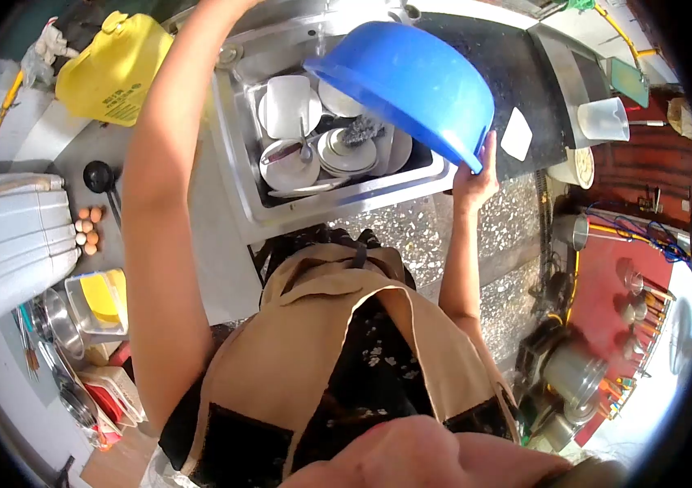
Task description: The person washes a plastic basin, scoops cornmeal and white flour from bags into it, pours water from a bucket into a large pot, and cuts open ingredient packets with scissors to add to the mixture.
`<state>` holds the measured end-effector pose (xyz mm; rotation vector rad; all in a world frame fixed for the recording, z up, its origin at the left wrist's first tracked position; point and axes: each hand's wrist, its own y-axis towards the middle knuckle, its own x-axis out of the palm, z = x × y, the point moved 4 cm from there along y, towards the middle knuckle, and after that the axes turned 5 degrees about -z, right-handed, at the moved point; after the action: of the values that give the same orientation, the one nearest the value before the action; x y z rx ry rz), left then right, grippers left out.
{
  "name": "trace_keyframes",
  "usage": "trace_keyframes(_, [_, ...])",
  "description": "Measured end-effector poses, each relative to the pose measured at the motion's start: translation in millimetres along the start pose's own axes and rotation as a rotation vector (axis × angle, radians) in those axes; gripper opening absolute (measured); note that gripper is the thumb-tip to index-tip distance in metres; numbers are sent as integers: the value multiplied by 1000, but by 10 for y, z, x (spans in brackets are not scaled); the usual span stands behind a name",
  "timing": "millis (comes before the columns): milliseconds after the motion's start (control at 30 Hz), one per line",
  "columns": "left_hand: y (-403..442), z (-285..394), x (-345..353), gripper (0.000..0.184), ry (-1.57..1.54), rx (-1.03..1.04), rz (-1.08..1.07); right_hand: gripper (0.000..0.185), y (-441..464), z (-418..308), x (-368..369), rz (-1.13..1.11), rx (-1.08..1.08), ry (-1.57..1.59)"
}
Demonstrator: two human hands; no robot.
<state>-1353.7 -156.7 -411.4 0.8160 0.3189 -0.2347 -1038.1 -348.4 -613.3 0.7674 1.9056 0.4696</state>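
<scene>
My right hand (476,184) grips the rim of a large blue plastic basin (419,81), which is tilted over the right side of the steel sink (273,221). The left forearm reaches up past the sink's left side, and its hand is cut off by the top edge. In the sink sit a white square dish (287,106), a stack of small white plates (346,163), and a round white dish (289,172). A metal spoon (305,148) stands among them. A grey scouring pad (363,129) rests on the stacked plates. The basin hides part of the sink.
A white square dish (517,135) lies on the dark counter (529,73) to the right. On the left are a yellow jerrycan (118,73), a black ladle (99,176) and several eggs (88,228). A clear plastic jug (604,119) stands at the far right.
</scene>
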Motion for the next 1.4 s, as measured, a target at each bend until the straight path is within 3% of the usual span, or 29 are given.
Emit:
trace_keyframes(100, [-488, 152, -70, 45, 122, -31, 159, 49, -58, 46, -74, -47, -33, 37])
trace_keyframes(167, [-1137, 216, -216, 35, 42, -345, 13, 47, -186, 29, -174, -63, -86, 142])
trace_keyframes(200, [-1485, 336, -127, 28, -40, -280, 76, 47, -278, 96, -169, -55, -107, 251])
trace_keyframes(233, [-1845, 500, -13, 23, -45, -400, 95, 47, -372, 269, -143, -58, -117, 346])
trace_keyframes(267, [-2171, 702, 103, 20, 85, -353, 41, 47, -448, 410, -135, -66, -126, 448])
trace_keyframes(300, [-2583, 791, 291, 20, -96, -437, 104, 47, -486, 388, -219, -73, -155, 414])
trace_keyframes(467, [-4046, 1647, 1114, 35, 33, -894, 174, 52, -556, 459, -652, -124, -357, 425])
trace_keyframes(533, [-4447, 1946, 1415, 38, -26, -909, 251, 50, -611, 532, -762, -143, -491, 395])
trace_keyframes(633, [-4719, 2363, 1650, 34, 28, -961, 232, 49, -666, 410, -947, -167, -522, 371])
trace_keyframes(733, [-4974, 2624, 1688, 30, 133, -959, 205, 46, -771, 247, -963, -37, -392, 466])
trace_keyframes(867, [-5419, 2878, 1488, 26, 334, -898, 175, 32, -873, 469, -531, 72, 107, 178])
trace_keyframes(967, [-5864, 3130, 1142, 26, 239, -1071, 152, 29, -1216, 191, -441, -196, 507, 402])
trace_keyframes(1033, [-6294, 3309, 858, 27, 300, -1065, 219, 30, -1642, -255, -220, -284, 571, 523])
trace_keyframes(1100, [-6758, 3571, 434, 28, 304, -1157, 265, 37, -2326, -924, -9, -399, 825, 1040])
trace_keyframes(1167, [-7280, 3822, 46, 28, 348, -1150, 380, 35, -3008, -1877, -61, -618, 952, 1032])
trace_keyframes(1200, [-7540, 3931, -139, 27, 367, -1131, 483, 32, -3349, -1850, 732, -868, 902, 1191])
trace_keyframes(1233, [-7816, 4026, -338, 26, 364, -1102, 563, 25, -3750, -2757, 224, -1096, 895, 1453])
trace_keyframes(1267, [-8001, 4142, -576, 26, 385, -1100, 580, 20, -4075, -3428, -61, -1150, 889, 1527])
trace_keyframes(1300, [-8211, 4277, -808, 28, 284, -1112, 696, 32, -4428, -3464, 437, -1348, 987, 1365])
trace_keyframes(1333, [-8410, 4372, -1023, 30, 181, -1121, 806, 33, -4742, -3949, 187, -1382, 1082, 1383])
trace_keyframes(1367, [-8605, 4402, -1228, 42, 96, -1119, 828, 33, -5012, -4430, -114, -1460, 1053, 1394])
trace_keyframes(1400, [-8698, 4463, -1430, 42, 102, -1125, 835, 33, -5255, -4819, -347, -1538, 1020, 1402])
